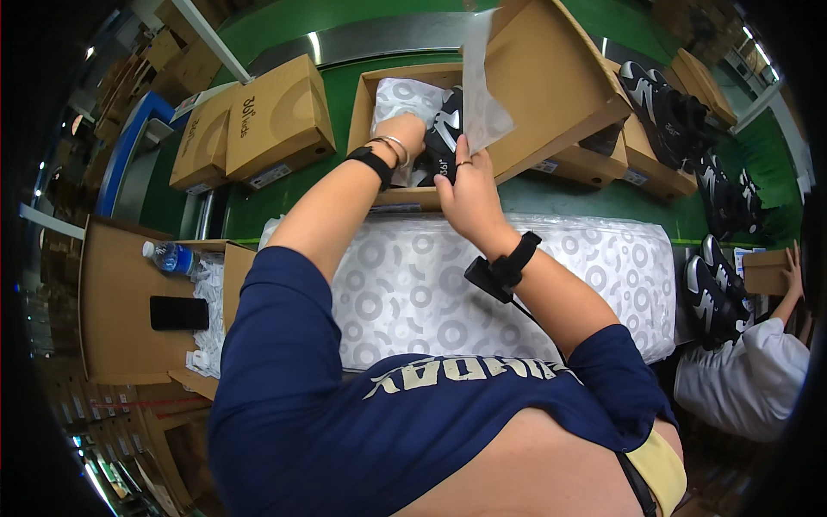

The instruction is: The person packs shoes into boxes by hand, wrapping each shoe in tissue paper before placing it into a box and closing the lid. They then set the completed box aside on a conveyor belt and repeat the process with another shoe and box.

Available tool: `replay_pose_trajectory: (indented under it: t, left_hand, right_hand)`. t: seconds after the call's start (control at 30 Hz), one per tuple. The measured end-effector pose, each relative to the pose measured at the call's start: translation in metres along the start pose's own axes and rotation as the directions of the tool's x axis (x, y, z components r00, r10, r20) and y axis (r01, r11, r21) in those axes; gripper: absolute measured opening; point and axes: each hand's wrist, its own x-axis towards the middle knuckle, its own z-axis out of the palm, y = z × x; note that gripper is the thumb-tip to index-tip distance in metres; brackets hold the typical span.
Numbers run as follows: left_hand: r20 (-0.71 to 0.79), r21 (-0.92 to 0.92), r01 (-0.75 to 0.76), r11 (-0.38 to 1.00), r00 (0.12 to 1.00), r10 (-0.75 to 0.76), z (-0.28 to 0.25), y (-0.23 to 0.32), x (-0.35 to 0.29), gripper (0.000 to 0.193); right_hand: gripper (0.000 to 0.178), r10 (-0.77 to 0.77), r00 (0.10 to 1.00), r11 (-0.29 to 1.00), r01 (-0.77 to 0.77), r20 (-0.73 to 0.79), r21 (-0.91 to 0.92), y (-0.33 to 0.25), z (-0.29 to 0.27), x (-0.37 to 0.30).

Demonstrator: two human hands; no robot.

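An open brown shoebox (365, 103) lies in front of me, its lid (551, 73) raised on the right. Inside are a black-and-white sneaker (446, 129) and patterned tissue paper (412, 93). My left hand (401, 138) reaches in from the left, curled down beside the paper; its fingertips are hidden. With my right hand (472, 194) I grip the sneaker's near end, thumb on the near side and index finger stretched along it. A loose sheet of white tissue (485, 95) stands up between sneaker and lid.
A stack of patterned tissue sheets (500, 284) lies before my body. Closed shoeboxes (280, 121) stand at left, near an open carton (121, 293) with a bottle (172, 258) and a phone (179, 313). More sneakers (663, 112) line the right, where a co-worker's hand (792, 271) touches a box.
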Motion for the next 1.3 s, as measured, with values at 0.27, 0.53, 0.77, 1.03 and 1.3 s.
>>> replay_pose_trajectory:
  t: [0.27, 0.53, 0.77, 1.03, 1.3]
  left_hand:
    - [0.132, 0.323, 0.012, 0.946, 0.99, -0.058, 0.062, -0.001, 0.01, 0.019]
    - [-0.381, 0.154, -0.443, 0.883, 0.798, 0.467, 0.037, -0.033, 0.02, 0.025]
    - [0.374, -0.421, 0.304, 0.855, 0.917, -0.142, 0.019, -0.042, 0.026, 0.032]
    - [-0.015, -0.587, 0.543, 0.601, 0.734, -0.679, -0.013, -0.109, -0.072, 0.071]
    - [0.592, -0.805, 0.528, -0.272, 0.677, -0.437, -0.018, -0.069, -0.12, 0.098]
  right_hand:
    - [0.042, -0.214, 0.974, 0.927, 0.227, 0.078, -0.299, 0.004, -0.01, -0.016]
    - [0.045, -0.146, 0.989, 0.986, 0.148, 0.031, -0.077, 0.012, -0.026, -0.007]
    - [0.042, -0.042, 0.995, 0.998, 0.045, -0.085, 0.034, 0.004, -0.024, 0.008]
    - [0.022, 0.275, 0.868, 0.88, -0.054, 0.413, -0.472, 0.02, -0.07, -0.012]
    - [0.092, 0.077, 0.928, 0.997, -0.073, 0.364, -0.025, 0.065, -0.036, 0.011]
